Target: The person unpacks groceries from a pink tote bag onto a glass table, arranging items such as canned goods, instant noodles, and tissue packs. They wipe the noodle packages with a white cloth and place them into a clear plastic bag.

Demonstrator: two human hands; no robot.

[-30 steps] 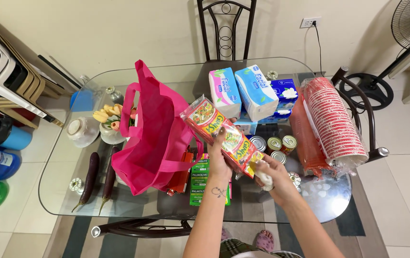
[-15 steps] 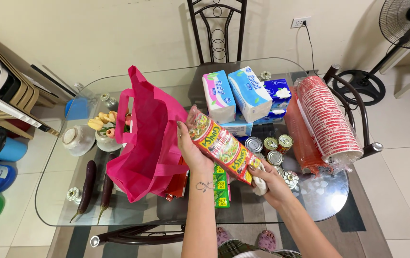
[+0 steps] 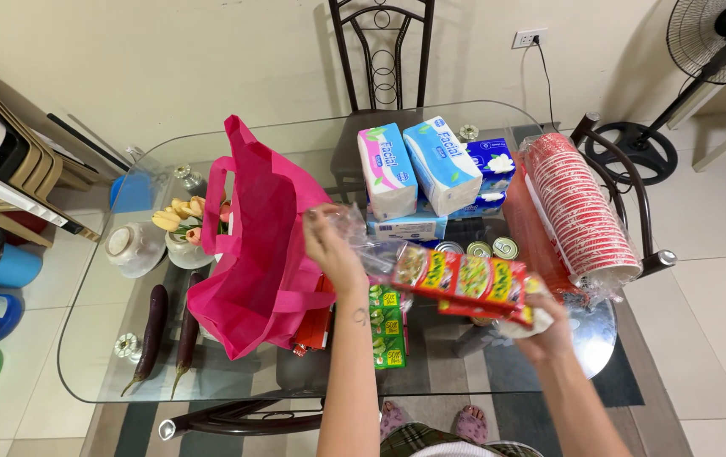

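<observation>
Head view, near to far. Right hand point(image 3: 541, 326) clamped on the right end of a long clear-wrapped multipack of red, yellow and green noodle packets point(image 3: 463, 281), with a bit of white cloth or paper also in that grip. Multipack is up off the oval glass-top table point(image 3: 236, 385), lying roughly level, above the tins. Left hand point(image 3: 333, 245) is at the pack's loose clear wrapper end, fingers curled on the plastic; blurred, so can't tell how firm the grip is.

Under the left forearm: stack of green flat boxes point(image 3: 387, 326) on the glass, just beside a red carton point(image 3: 316, 326) that is partly covered by the pink fabric tote bag point(image 3: 261, 241). Bag stands slumped, mouth open upward; contents not visible.

Left of the bag: two dark purple eggplants point(image 3: 168, 326), a small white vase holding yellow and pink tulips point(image 3: 181, 222), and an upturned white bowl point(image 3: 133, 247).

Behind the pack: a cluster of round tins point(image 3: 490, 248). Farther back: tissue packs point(image 3: 418, 169), two standing, with blue ones beside and under them. Right edge: a plastic sleeve holding stacked red paper cups point(image 3: 579, 207), lying on its side.
</observation>
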